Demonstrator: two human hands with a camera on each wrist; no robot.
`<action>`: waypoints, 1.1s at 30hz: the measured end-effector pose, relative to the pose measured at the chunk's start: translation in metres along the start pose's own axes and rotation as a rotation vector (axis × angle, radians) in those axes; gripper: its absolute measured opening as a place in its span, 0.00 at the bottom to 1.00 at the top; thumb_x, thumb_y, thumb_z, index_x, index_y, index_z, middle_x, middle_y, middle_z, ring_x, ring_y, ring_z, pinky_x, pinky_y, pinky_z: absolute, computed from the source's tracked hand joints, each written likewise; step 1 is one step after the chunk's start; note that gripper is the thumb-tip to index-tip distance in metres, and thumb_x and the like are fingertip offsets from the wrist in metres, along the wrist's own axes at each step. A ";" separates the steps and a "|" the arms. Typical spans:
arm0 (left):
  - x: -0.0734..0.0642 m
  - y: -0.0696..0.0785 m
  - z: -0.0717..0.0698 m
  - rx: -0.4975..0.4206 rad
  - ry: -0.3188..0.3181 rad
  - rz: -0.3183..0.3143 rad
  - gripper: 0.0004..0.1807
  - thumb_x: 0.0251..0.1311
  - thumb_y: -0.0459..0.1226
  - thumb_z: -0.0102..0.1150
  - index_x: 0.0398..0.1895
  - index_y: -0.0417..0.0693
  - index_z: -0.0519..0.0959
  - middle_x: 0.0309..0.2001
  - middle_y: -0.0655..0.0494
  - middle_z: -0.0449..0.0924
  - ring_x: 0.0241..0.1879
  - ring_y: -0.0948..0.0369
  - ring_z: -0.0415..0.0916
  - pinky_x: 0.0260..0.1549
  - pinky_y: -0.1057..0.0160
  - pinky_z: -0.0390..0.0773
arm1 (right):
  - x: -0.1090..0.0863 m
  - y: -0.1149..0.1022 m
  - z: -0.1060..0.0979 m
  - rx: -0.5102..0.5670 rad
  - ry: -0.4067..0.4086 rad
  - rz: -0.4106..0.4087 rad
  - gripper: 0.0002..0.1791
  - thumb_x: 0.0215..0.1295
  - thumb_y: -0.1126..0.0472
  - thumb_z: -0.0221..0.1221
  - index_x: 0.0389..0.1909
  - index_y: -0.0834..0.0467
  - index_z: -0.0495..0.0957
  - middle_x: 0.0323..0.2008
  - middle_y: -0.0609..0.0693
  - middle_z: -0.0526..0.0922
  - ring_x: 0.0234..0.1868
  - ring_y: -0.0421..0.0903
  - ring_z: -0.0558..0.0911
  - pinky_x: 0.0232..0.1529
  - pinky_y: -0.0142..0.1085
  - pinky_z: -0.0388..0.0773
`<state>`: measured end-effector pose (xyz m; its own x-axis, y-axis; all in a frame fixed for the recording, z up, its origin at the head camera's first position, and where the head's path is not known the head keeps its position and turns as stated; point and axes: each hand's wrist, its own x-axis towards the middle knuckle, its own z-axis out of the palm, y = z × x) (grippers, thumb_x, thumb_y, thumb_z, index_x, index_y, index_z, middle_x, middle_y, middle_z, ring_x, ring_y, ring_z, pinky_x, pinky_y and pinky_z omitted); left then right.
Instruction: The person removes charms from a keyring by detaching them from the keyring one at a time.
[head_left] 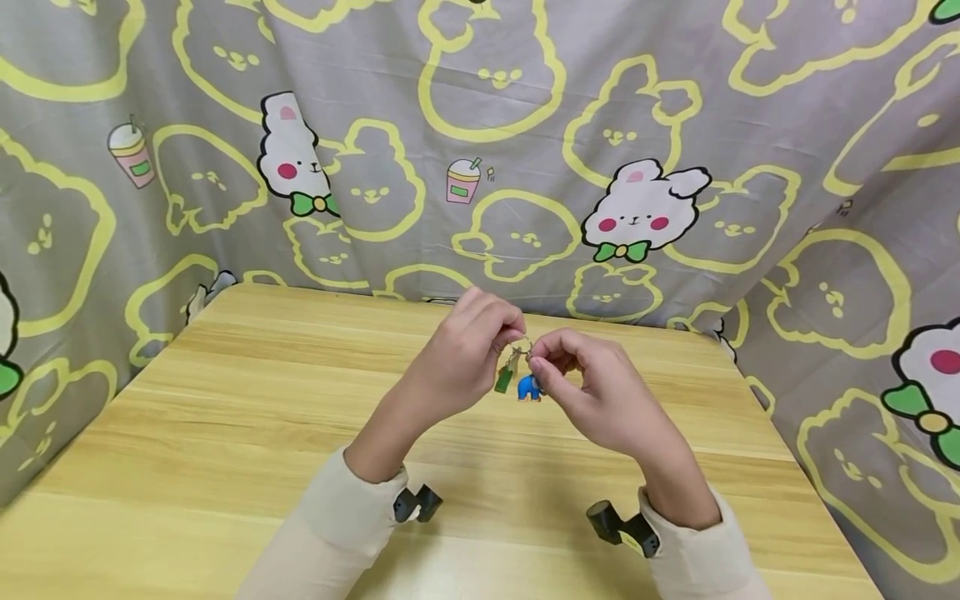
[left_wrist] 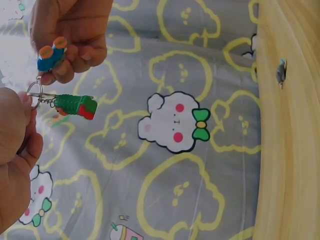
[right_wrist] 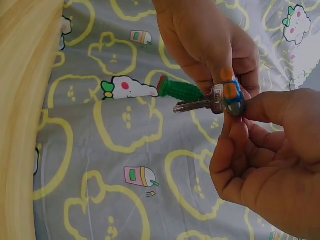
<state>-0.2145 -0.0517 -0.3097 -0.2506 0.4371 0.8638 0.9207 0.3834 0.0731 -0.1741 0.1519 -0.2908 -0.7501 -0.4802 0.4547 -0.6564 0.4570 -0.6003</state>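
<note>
Above the table, my left hand [head_left: 468,354] pinches a metal key ring [left_wrist: 35,95] between thumb and fingertips. My right hand [head_left: 600,387] pinches a small blue elephant charm [head_left: 529,388] with orange feet, close beside the ring. A green charm with a red end [left_wrist: 77,106] dangles from the ring on a short chain. In the right wrist view a silver key [right_wrist: 197,104] sticks out sideways beneath the green charm [right_wrist: 179,90]. Part of the ring lies hidden behind fingers there.
The wood-grain table [head_left: 262,400] spreads beneath both hands. A grey curtain [head_left: 405,250] with cartoon rabbits hangs along its far edge and sides. One small dark item [left_wrist: 281,73] shows against the tabletop in the left wrist view.
</note>
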 end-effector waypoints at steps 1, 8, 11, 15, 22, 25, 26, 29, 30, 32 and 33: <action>0.000 0.000 0.001 0.004 0.000 -0.003 0.04 0.69 0.26 0.59 0.37 0.39 0.73 0.35 0.50 0.77 0.37 0.53 0.70 0.40 0.59 0.70 | 0.000 0.000 0.000 -0.008 0.005 0.003 0.01 0.73 0.68 0.60 0.40 0.61 0.80 0.29 0.43 0.80 0.31 0.40 0.80 0.36 0.34 0.81; 0.000 0.000 0.003 -0.035 0.035 -0.056 0.03 0.69 0.26 0.58 0.38 0.38 0.74 0.34 0.50 0.76 0.37 0.53 0.70 0.41 0.58 0.72 | 0.003 0.002 0.005 -0.108 0.152 -0.079 0.01 0.66 0.69 0.63 0.36 0.61 0.82 0.28 0.43 0.81 0.31 0.38 0.79 0.35 0.33 0.80; 0.000 0.000 0.002 -0.078 0.059 -0.101 0.03 0.68 0.26 0.58 0.38 0.38 0.74 0.34 0.49 0.76 0.36 0.53 0.70 0.41 0.58 0.72 | 0.005 0.004 0.009 -0.164 0.228 -0.174 0.03 0.64 0.70 0.64 0.37 0.61 0.82 0.29 0.45 0.82 0.31 0.38 0.79 0.35 0.30 0.78; 0.000 0.001 0.000 -0.096 0.070 -0.136 0.02 0.70 0.27 0.57 0.38 0.38 0.75 0.34 0.49 0.76 0.37 0.53 0.70 0.40 0.58 0.72 | 0.006 0.007 0.013 -0.192 0.312 -0.251 0.06 0.62 0.73 0.64 0.38 0.63 0.83 0.31 0.48 0.84 0.32 0.40 0.79 0.36 0.27 0.75; 0.002 0.002 -0.005 -0.093 0.088 -0.146 0.02 0.69 0.26 0.58 0.37 0.38 0.76 0.34 0.49 0.78 0.35 0.54 0.70 0.39 0.59 0.72 | 0.009 0.007 0.022 -0.153 0.429 -0.291 0.08 0.59 0.76 0.66 0.37 0.63 0.84 0.32 0.50 0.87 0.31 0.42 0.80 0.35 0.26 0.75; 0.002 0.003 -0.006 -0.094 0.095 -0.148 0.02 0.68 0.26 0.59 0.37 0.38 0.76 0.33 0.50 0.77 0.34 0.55 0.69 0.39 0.60 0.70 | 0.010 0.005 0.023 -0.091 0.461 -0.280 0.08 0.58 0.77 0.66 0.36 0.63 0.84 0.31 0.51 0.88 0.29 0.42 0.80 0.33 0.26 0.76; 0.003 0.003 -0.006 -0.094 0.095 -0.148 0.02 0.69 0.27 0.59 0.37 0.38 0.76 0.33 0.50 0.77 0.34 0.55 0.69 0.39 0.60 0.70 | 0.010 0.005 0.024 -0.075 0.471 -0.278 0.08 0.58 0.77 0.66 0.36 0.63 0.85 0.30 0.51 0.88 0.28 0.42 0.80 0.33 0.25 0.76; 0.003 0.003 -0.006 -0.096 0.095 -0.153 0.02 0.70 0.28 0.58 0.37 0.38 0.77 0.33 0.51 0.77 0.34 0.56 0.68 0.38 0.61 0.70 | 0.010 0.005 0.024 -0.048 0.489 -0.269 0.08 0.56 0.77 0.66 0.35 0.63 0.85 0.29 0.51 0.88 0.27 0.42 0.79 0.32 0.25 0.76; 0.003 0.003 -0.006 -0.095 0.096 -0.155 0.02 0.70 0.28 0.58 0.37 0.38 0.77 0.33 0.51 0.77 0.34 0.56 0.68 0.38 0.61 0.70 | 0.010 0.005 0.024 -0.051 0.493 -0.268 0.08 0.56 0.76 0.67 0.35 0.63 0.85 0.29 0.51 0.88 0.27 0.42 0.79 0.31 0.25 0.75; 0.002 0.003 -0.006 -0.093 0.095 -0.160 0.03 0.71 0.29 0.57 0.37 0.38 0.77 0.33 0.51 0.77 0.34 0.56 0.68 0.37 0.61 0.70 | 0.010 0.006 0.025 -0.065 0.500 -0.265 0.08 0.56 0.76 0.67 0.34 0.62 0.86 0.29 0.50 0.88 0.27 0.42 0.79 0.30 0.25 0.75; 0.002 0.003 -0.006 -0.093 0.093 -0.163 0.03 0.71 0.29 0.57 0.37 0.38 0.77 0.32 0.51 0.77 0.34 0.56 0.68 0.37 0.61 0.69 | 0.010 0.006 0.026 -0.078 0.506 -0.264 0.08 0.56 0.76 0.66 0.34 0.61 0.86 0.29 0.49 0.88 0.26 0.42 0.79 0.29 0.26 0.74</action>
<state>-0.2102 -0.0546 -0.3044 -0.3736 0.2968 0.8789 0.8951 0.3639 0.2576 -0.1837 0.1304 -0.3067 -0.4927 -0.1765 0.8521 -0.8162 0.4334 -0.3821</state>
